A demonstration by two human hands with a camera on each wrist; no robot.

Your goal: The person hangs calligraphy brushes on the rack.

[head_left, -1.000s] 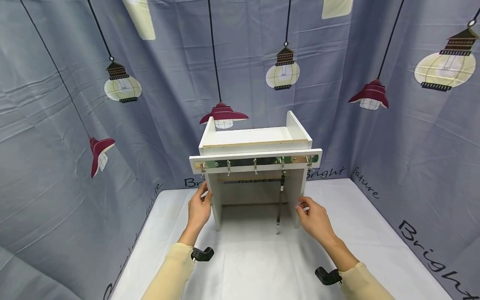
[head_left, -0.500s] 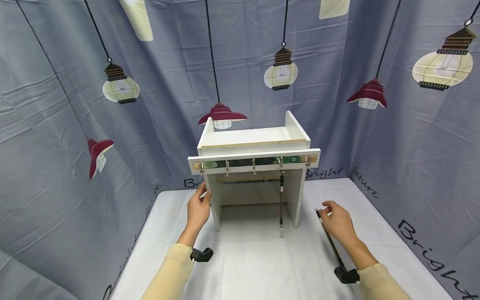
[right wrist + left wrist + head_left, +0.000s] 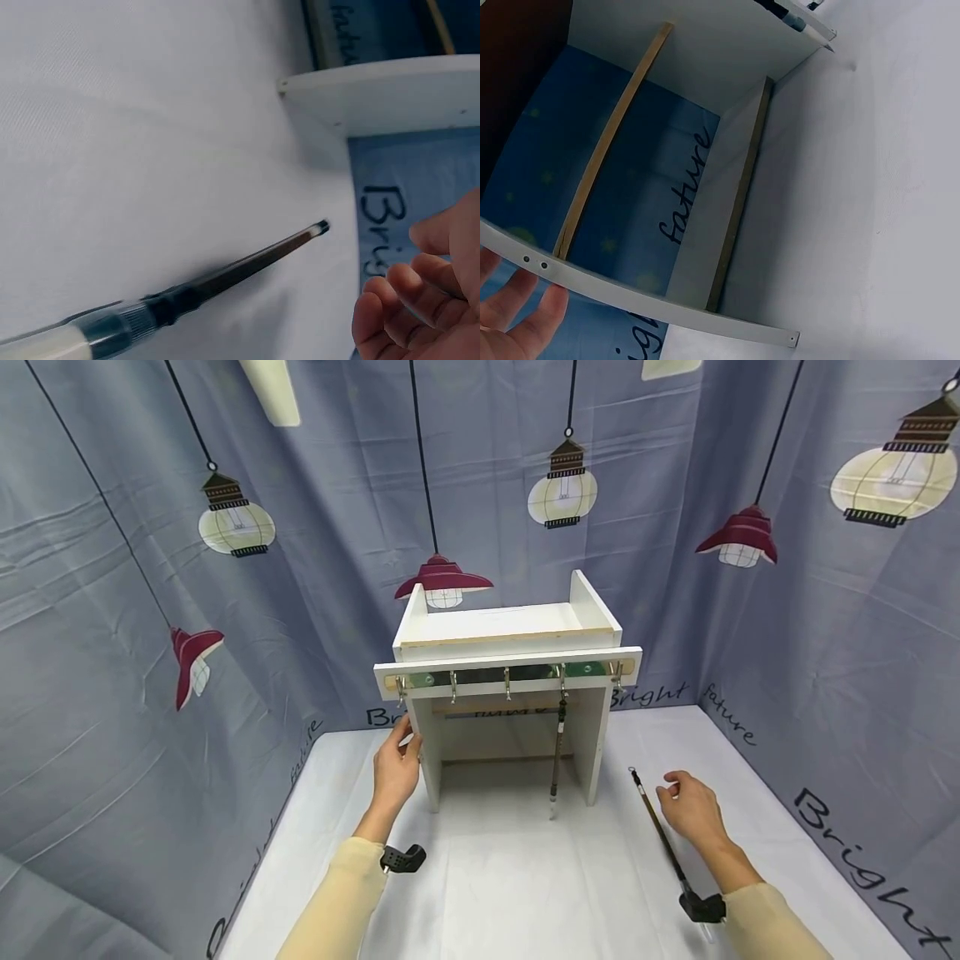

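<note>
My left hand (image 3: 396, 774) rests its fingertips against the outer face of the left side panel (image 3: 667, 304) of a small white rack. A calligraphy brush (image 3: 558, 752) hangs tip down from one of the rack's front hooks; its pale tip shows in the left wrist view. On the cloth to the right lies a second brush (image 3: 660, 831), dark-handled with a looped end, its lower part partly behind the black wrist camera. My right hand (image 3: 692, 810) is just right of this brush, apart from it, fingers loosely curled with nothing in them.
The rack's hook rail (image 3: 480, 675) carries several metal hooks, with an open-topped shelf (image 3: 502, 622) above. White cloth (image 3: 510, 877) covers the table. A grey-blue curtain (image 3: 337, 485) printed with lamps surrounds it on the back and sides.
My right hand has moved right and back from the right side panel, uncovering the brush on the cloth. The hanging brush swings slightly. My left hand stays at the left panel.
</note>
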